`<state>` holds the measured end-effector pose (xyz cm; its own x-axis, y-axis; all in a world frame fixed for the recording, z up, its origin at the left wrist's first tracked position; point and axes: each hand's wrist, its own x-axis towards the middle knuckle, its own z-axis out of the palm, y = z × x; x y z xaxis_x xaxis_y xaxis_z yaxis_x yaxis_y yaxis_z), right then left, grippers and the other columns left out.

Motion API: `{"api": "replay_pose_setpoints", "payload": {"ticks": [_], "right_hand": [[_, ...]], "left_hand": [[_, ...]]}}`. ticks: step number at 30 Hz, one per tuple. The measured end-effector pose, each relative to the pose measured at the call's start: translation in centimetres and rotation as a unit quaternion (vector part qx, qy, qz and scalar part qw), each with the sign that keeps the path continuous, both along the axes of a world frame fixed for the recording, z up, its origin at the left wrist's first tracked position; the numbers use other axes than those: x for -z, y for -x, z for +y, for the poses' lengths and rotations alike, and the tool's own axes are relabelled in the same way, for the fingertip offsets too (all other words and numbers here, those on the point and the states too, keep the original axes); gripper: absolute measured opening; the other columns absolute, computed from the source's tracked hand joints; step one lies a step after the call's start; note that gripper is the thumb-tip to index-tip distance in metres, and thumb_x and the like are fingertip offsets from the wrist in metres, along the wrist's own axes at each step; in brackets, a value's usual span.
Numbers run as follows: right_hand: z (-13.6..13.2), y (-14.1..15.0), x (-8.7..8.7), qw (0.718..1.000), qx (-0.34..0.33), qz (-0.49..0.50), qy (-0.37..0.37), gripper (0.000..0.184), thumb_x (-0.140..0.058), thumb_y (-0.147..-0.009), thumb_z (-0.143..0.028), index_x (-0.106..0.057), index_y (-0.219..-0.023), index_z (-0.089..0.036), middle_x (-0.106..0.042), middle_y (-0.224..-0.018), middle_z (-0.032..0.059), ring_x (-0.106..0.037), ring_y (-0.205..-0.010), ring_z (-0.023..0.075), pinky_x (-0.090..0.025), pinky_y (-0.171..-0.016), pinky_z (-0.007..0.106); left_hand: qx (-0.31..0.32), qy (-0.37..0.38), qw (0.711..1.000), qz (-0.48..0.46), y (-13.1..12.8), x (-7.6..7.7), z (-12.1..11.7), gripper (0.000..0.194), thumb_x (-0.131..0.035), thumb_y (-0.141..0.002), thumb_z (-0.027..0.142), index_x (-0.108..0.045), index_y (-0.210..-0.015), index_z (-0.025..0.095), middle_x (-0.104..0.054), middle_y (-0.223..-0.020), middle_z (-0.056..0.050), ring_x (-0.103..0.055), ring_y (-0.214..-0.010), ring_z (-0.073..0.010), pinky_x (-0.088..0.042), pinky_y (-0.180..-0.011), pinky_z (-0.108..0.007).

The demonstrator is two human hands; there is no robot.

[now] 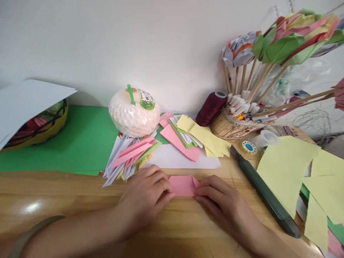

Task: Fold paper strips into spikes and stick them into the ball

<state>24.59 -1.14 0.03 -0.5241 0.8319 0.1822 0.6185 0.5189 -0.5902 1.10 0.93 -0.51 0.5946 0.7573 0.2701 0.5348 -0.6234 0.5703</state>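
A small pink paper rectangle [182, 186] lies between my two hands at the front of the wooden table. My left hand [150, 190], with a ring on one finger, pinches its left end. At the right end my right hand [219, 195] grips the paper, where one corner is folded over into a small triangle. Just behind my left hand sits a pile of folded paper strips [131, 156] in white, pink, green and yellow. Loose pink, green, white and yellow paper pieces [185, 138] lie beyond the paper, partly on a white sheet [166, 157].
A wrapped coconut [134, 113] stands on green paper [88, 143]. A dark utility knife [266, 193] lies right of my right hand, beside yellow sheets [287, 172]. Behind are a thread spool [211, 109], a basket [227, 123] and paper flowers [298, 36]. Another basket [57, 123] is left.
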Motion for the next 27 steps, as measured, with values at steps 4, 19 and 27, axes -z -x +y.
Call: {"api": "replay_pose_setpoints", "payload": {"ticks": [4, 19, 27], "right_hand": [[-0.1, 0.6, -0.3, 0.997, 0.039, 0.023, 0.068, 0.017, -0.044, -0.093, -0.017, -0.058, -0.084, -0.019, -0.057, -0.083, 0.0041, -0.057, -0.075, 0.0155, -0.048, -0.064, 0.027], [-0.2, 1.4, 0.5, 0.995, 0.092, -0.020, -0.012, 0.019, -0.048, -0.092, -0.020, -0.053, -0.074, -0.018, -0.052, -0.071, 0.0028, -0.052, -0.062, 0.0152, -0.043, -0.054, 0.027], [0.0, 1.6, 0.8, 0.992, 0.099, -0.057, -0.056, 0.020, -0.047, -0.092, -0.020, -0.050, -0.072, -0.019, -0.052, -0.068, 0.0022, -0.053, -0.060, 0.0150, -0.041, -0.052, 0.026]], "left_hand": [[-0.026, 0.016, 1.000, -0.001, -0.4, -0.2, -0.5, 0.018, -0.048, -0.090, 0.016, -0.058, -0.074, 0.017, -0.057, -0.077, -0.002, -0.045, -0.079, -0.0193, -0.035, -0.069, -0.033], [-0.083, 0.065, 0.993, 0.056, -1.3, 0.1, -0.8, 0.022, -0.038, -0.086, 0.015, -0.052, -0.070, 0.017, -0.050, -0.078, -0.005, -0.040, -0.080, -0.0233, -0.032, -0.070, -0.040], [-0.081, -0.008, 0.991, 0.105, -1.4, 0.5, -0.5, 0.024, -0.038, -0.084, 0.011, -0.053, -0.067, 0.016, -0.051, -0.072, -0.005, -0.039, -0.076, -0.0232, -0.030, -0.066, -0.038]]}}
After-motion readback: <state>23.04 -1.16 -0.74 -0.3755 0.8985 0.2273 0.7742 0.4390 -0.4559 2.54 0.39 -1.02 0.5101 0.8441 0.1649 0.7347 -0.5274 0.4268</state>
